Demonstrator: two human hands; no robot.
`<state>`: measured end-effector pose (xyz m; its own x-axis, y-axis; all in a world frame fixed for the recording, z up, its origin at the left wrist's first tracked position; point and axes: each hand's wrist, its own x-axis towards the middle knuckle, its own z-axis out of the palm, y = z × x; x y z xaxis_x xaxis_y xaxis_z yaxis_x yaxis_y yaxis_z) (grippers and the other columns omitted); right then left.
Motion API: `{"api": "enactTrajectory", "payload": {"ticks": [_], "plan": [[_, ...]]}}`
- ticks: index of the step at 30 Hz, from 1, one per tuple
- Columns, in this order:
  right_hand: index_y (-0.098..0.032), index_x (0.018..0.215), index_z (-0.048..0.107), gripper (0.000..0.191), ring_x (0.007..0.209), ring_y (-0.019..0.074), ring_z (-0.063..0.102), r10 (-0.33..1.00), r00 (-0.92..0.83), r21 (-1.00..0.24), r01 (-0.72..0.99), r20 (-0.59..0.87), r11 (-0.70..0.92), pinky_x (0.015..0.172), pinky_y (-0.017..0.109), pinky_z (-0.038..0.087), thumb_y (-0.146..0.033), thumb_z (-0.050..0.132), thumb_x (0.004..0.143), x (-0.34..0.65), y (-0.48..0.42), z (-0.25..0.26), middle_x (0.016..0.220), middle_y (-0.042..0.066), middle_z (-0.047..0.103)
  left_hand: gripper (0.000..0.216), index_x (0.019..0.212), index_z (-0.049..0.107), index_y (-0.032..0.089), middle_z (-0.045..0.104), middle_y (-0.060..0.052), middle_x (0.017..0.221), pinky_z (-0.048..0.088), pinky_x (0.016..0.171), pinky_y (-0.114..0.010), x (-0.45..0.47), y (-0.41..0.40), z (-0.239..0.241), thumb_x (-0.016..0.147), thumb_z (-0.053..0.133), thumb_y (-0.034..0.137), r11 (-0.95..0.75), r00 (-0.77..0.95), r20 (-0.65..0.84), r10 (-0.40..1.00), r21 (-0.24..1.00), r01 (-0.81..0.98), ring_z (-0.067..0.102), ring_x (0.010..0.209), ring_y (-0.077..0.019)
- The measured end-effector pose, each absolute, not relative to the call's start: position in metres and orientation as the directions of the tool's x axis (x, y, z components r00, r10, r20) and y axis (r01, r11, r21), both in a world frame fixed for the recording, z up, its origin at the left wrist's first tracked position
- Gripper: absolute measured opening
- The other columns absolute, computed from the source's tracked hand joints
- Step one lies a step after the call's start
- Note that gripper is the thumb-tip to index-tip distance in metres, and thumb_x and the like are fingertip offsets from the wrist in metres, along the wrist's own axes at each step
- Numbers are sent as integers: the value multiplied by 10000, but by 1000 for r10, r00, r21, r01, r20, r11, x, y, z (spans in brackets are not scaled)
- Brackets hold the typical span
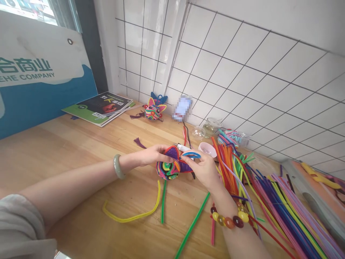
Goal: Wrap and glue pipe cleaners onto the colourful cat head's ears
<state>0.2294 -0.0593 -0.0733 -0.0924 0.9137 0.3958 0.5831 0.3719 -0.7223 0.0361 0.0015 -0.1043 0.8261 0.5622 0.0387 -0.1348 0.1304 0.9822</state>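
Over a wooden table (67, 151), my left hand (153, 155) grips a round multicoloured pipe-cleaner figure (169, 166) from its left side, fingers closed on it. My right hand (203, 169) pinches a small blue, red and white arc-shaped ear piece (191, 155) against the figure's upper right. A jade bangle sits on my left wrist and a bead bracelet on my right wrist. A finished pipe-cleaner figure (154, 109) stands farther back near the wall.
A big heap of coloured pipe cleaners (272, 201) spreads over the right of the table. Loose yellow (132, 216) and green (192, 225) pipe cleaners lie near me. A pink cup (207, 149), glass jars (211, 126), a propped phone (182, 108) and booklets (101, 107) sit beyond.
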Motion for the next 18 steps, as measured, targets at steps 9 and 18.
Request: {"api": "enactTrajectory", "payload": {"ticks": [9, 18], "plan": [[-181, 975, 675, 275, 895, 236, 618, 961, -101, -814, 513, 258, 272, 812, 371, 483, -331, 615, 752, 230, -57, -76, 892, 71, 696, 277, 977, 622, 130, 682, -65, 915, 496, 738, -263, 38, 0, -102, 710, 647, 200, 165, 824, 40, 566, 973, -160, 635, 771, -158], [-169, 943, 682, 259, 803, 207, 628, 966, -101, -818, 514, 239, 256, 755, 330, 493, -316, 626, 736, 226, -57, -74, 877, 56, 700, 312, 1002, 612, 131, 674, -66, 955, 487, 766, -274, 38, -1, -101, 703, 661, 206, 176, 820, 58, 570, 966, -190, 631, 807, -165]]}}
